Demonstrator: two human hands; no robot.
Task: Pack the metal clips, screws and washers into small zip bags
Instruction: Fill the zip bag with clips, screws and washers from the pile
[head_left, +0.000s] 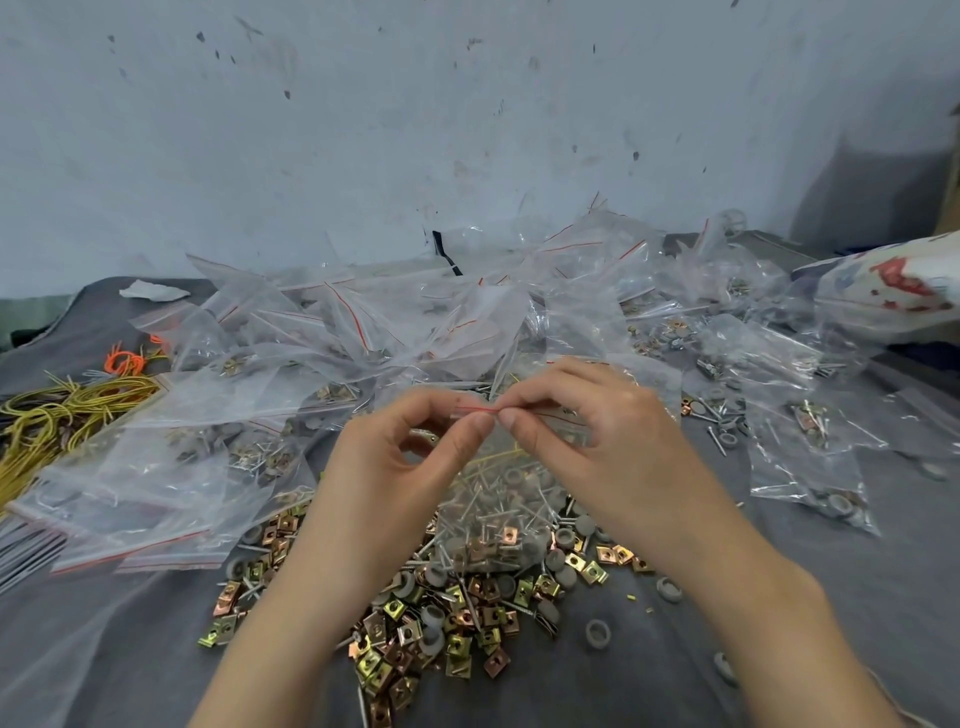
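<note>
The zip bag is pinched at its seal by left hand and right hand; pressure is best slid outward from that pinch.

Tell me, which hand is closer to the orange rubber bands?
Left. The left hand pinches the seal of the zip bag, well to the right of the orange rubber bands; the right hand pinches the same seal, farther right still.
</note>
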